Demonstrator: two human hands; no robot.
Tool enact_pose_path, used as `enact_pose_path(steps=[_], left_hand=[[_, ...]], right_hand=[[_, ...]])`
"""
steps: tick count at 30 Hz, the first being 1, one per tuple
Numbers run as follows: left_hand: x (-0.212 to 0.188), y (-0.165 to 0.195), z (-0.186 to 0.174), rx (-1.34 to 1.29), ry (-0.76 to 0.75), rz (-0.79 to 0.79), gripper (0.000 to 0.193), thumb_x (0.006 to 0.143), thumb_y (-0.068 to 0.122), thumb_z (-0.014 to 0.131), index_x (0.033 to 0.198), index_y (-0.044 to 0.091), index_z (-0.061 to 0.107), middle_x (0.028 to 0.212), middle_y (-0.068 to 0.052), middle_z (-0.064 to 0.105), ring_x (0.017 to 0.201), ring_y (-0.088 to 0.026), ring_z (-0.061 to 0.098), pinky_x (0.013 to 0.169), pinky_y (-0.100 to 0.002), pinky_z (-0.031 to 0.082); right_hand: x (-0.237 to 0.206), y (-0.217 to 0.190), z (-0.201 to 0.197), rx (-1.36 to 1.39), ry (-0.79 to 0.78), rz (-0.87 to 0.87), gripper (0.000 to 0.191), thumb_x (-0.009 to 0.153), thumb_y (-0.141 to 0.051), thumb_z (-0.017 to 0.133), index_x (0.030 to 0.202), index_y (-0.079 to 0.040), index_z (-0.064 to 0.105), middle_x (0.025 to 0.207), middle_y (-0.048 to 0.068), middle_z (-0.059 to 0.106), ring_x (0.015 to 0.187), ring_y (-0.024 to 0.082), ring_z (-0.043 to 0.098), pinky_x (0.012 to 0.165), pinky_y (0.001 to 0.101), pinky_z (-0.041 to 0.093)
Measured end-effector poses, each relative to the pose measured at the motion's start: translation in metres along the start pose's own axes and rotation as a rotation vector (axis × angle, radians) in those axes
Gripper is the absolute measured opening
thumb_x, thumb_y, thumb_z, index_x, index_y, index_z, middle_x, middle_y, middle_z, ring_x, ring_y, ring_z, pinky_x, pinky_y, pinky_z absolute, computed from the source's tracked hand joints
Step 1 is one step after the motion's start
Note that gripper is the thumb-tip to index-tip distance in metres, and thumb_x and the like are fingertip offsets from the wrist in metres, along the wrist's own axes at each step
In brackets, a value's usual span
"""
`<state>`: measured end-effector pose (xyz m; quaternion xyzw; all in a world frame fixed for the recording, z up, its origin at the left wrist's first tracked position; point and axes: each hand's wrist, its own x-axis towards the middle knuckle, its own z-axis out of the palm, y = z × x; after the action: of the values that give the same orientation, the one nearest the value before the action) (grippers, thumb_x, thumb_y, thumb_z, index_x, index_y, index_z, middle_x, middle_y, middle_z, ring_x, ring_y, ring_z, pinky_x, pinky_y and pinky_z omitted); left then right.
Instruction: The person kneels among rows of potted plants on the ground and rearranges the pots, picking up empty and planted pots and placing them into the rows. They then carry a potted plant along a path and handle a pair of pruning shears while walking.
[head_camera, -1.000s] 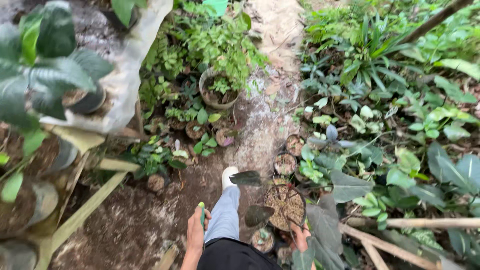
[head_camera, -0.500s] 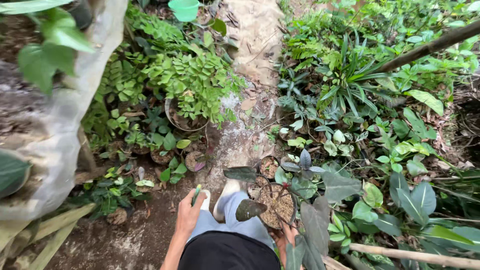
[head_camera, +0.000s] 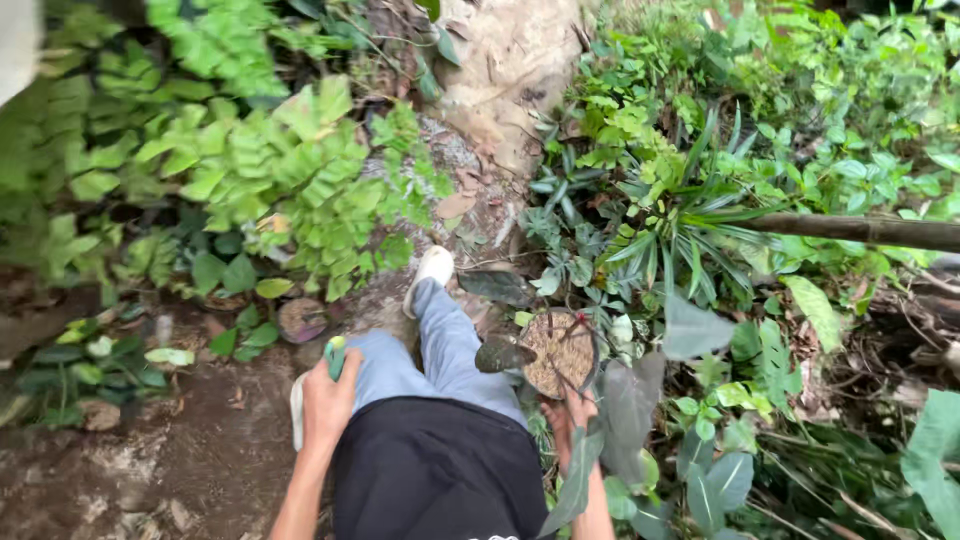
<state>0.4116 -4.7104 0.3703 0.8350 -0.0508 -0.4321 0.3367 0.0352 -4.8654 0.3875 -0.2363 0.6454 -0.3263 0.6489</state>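
My left hand (head_camera: 328, 398) is closed around a small green object (head_camera: 336, 355) at my left hip. My right hand (head_camera: 568, 418) grips from below a round potted plant (head_camera: 558, 352) with brown fibre on top and dark grey-green leaves (head_camera: 504, 288) on long stems. I am walking along a narrow dirt path (head_camera: 500, 60), in light blue trousers, with one white shoe (head_camera: 432, 268) forward.
Ferns (head_camera: 270, 160) and small pots (head_camera: 300, 318) crowd the left side of the path. Dense leafy plants (head_camera: 680, 220) fill the right side, and a bamboo pole (head_camera: 860, 232) lies across them. Bare soil (head_camera: 190, 460) is at lower left.
I have stepped forward along the path; the ferns and pots on the left have come closer. Both hands keep their hold.
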Motion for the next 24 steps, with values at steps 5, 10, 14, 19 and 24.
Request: enact_pose_path(steps=[5,10,14,19,24], left_hand=[[0.021,0.063,0.06,-0.122,-0.016,0.037,0.038,0.095,0.039,0.068,0.1,0.001,0.075,0.067,-0.012,0.066,0.065,-0.015,0.059,0.064,-0.038,0.05],[0.068,0.143,0.093,-0.162,-0.027,-0.002,0.026,0.096,0.028,0.061,0.105,0.01,0.078,0.067,-0.008,0.062,0.061,-0.015,0.057,0.06,-0.036,0.048],[0.12,0.204,0.11,-0.16,0.027,0.009,0.024,0.096,0.026,0.061,0.106,0.012,0.077,0.067,-0.004,0.064,0.062,-0.015,0.062,0.061,-0.034,0.05],[0.205,0.287,0.13,-0.163,0.088,-0.016,0.028,0.096,0.033,0.062,0.106,0.011,0.078,0.067,-0.004,0.067,0.064,-0.015,0.065,0.063,-0.034,0.052],[0.291,0.401,0.132,-0.143,0.138,-0.114,0.037,0.097,0.041,0.065,0.098,0.006,0.077,0.066,-0.007,0.068,0.062,-0.017,0.063,0.061,-0.037,0.051]], right_hand=[[0.071,-0.086,0.021,-0.131,0.045,0.07,0.036,0.094,-0.015,0.063,0.13,-0.011,0.056,0.117,0.008,0.072,0.096,0.025,0.072,0.07,0.0362,0.059],[0.161,-0.154,0.079,-0.125,-0.009,0.076,0.036,0.097,-0.014,0.062,0.132,-0.012,0.057,0.117,0.006,0.071,0.095,0.025,0.071,0.07,0.0347,0.058],[0.231,-0.201,0.128,-0.119,-0.106,0.084,0.036,0.1,-0.013,0.061,0.135,-0.01,0.056,0.117,0.008,0.071,0.094,0.026,0.071,0.072,0.0345,0.059],[0.331,-0.256,0.208,-0.207,-0.102,0.119,0.042,0.095,-0.009,0.059,0.137,-0.013,0.054,0.119,0.008,0.071,0.087,0.027,0.072,0.067,0.0355,0.058],[0.437,-0.322,0.302,-0.299,-0.15,0.158,0.045,0.092,-0.009,0.058,0.136,-0.013,0.053,0.122,0.008,0.071,0.086,0.027,0.074,0.062,0.0361,0.057]])
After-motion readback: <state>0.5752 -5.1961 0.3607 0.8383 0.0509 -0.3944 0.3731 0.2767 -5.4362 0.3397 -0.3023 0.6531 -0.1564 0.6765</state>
